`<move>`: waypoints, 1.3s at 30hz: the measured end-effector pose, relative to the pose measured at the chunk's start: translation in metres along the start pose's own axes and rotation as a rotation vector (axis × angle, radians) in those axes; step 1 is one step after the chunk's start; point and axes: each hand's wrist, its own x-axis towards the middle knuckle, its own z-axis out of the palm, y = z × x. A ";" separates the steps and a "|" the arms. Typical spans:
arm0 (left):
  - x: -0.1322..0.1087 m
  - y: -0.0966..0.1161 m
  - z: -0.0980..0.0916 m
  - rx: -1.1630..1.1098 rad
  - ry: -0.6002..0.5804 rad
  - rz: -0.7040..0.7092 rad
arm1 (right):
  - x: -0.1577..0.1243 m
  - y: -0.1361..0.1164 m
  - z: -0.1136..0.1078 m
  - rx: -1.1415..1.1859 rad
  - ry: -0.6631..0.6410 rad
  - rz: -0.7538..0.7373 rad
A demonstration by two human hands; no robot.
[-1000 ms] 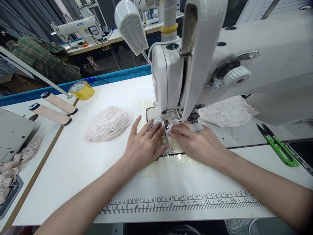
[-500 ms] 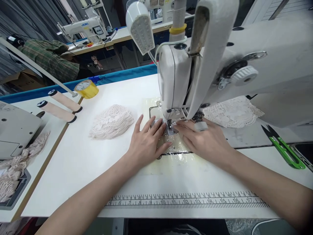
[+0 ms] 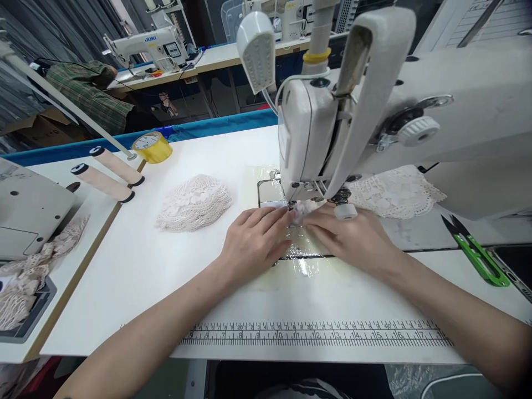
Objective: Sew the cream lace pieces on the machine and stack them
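Note:
A white sewing machine point(image 3: 374, 100) stands on the white table point(image 3: 174, 277). A small piece of lace point(image 3: 305, 209) lies by the needle and presser foot. My left hand point(image 3: 253, 241) has its fingers drawn together, pinching the lace from the left. From the right, my right hand point(image 3: 353, 238) pinches the same lace; one finger carries a white ring-like piece point(image 3: 344, 211). A clear plastic sheet covers the needle plate beneath my hands.
A pile of pale lace pieces point(image 3: 194, 203) lies left of the machine, a white lace doily point(image 3: 394, 191) behind it. Green thread snips point(image 3: 476, 252) are at the right. Yellow tape point(image 3: 152, 146), two thread cones point(image 3: 108, 173) and another sewing machine point(image 3: 145, 44) are behind. A printed ruler point(image 3: 316, 334) runs along the front.
My left fingers, spread flat before, have drawn together on the lace. Both hands have shifted slightly back from the needle, and the lace is bunched up between them.

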 end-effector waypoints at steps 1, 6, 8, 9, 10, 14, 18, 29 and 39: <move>0.000 0.000 -0.002 -0.078 -0.006 -0.017 | 0.000 -0.001 -0.003 0.240 -0.063 0.040; 0.004 -0.009 -0.018 -0.809 -0.214 -0.203 | 0.005 -0.004 -0.012 1.167 -0.391 0.332; 0.006 -0.015 -0.029 -1.009 -0.284 -0.319 | 0.007 -0.007 -0.011 1.298 -0.426 0.386; 0.008 -0.016 -0.037 -1.041 -0.286 -0.356 | 0.008 -0.009 -0.010 1.321 -0.450 0.387; 0.009 -0.016 -0.046 -1.029 -0.270 -0.368 | 0.009 -0.012 -0.008 1.318 -0.466 0.381; 0.012 -0.003 -0.090 -0.779 -0.241 -0.203 | 0.011 -0.025 -0.001 1.129 -0.378 0.317; 0.004 0.008 -0.116 -0.895 -0.593 -0.024 | 0.011 -0.038 -0.005 0.984 -0.447 0.225; -0.058 -0.027 -0.088 -1.284 -0.495 -0.528 | 0.028 -0.091 -0.016 0.873 -0.396 0.099; -0.061 -0.130 -0.114 -0.664 0.072 -0.951 | 0.140 -0.108 0.034 0.908 -0.156 0.219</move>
